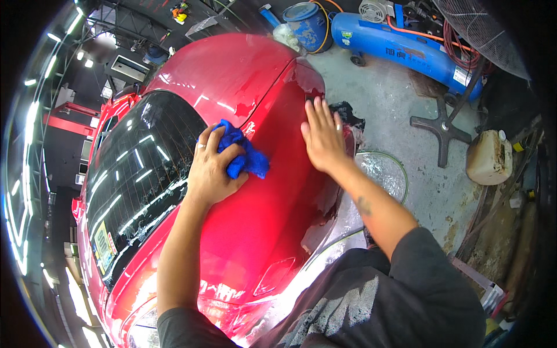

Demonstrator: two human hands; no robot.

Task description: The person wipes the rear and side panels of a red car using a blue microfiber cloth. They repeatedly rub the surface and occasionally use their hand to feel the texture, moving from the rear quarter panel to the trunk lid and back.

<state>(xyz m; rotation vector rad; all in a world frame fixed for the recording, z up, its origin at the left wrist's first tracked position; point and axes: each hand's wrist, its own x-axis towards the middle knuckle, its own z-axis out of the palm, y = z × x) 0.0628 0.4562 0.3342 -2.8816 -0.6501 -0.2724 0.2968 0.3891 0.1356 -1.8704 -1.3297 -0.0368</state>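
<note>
A glossy red car (243, 243) fills the middle of the view, its dark rear window (139, 174) to the left. My left hand (214, 165) grips a bunched blue cloth (243, 153) against the red panel, near a seam. My right hand (323, 133) is at the panel's right side, its fingers stretched out and nothing in it. Whether its palm touches the paint I cannot tell. Wet-looking patches and bright reflections show on the red surface. Something dark and ragged (348, 116) sits beyond my right fingertips, at the car's edge.
At the far right lies a blue air compressor tank (400, 49), with a blue bucket (304, 26) beside it. A fan (481, 35) stands on a dark cross-shaped base (444, 124). A yellowed plastic jug (490, 156) is at the right. A thin hose (404, 174) curves over the wet floor.
</note>
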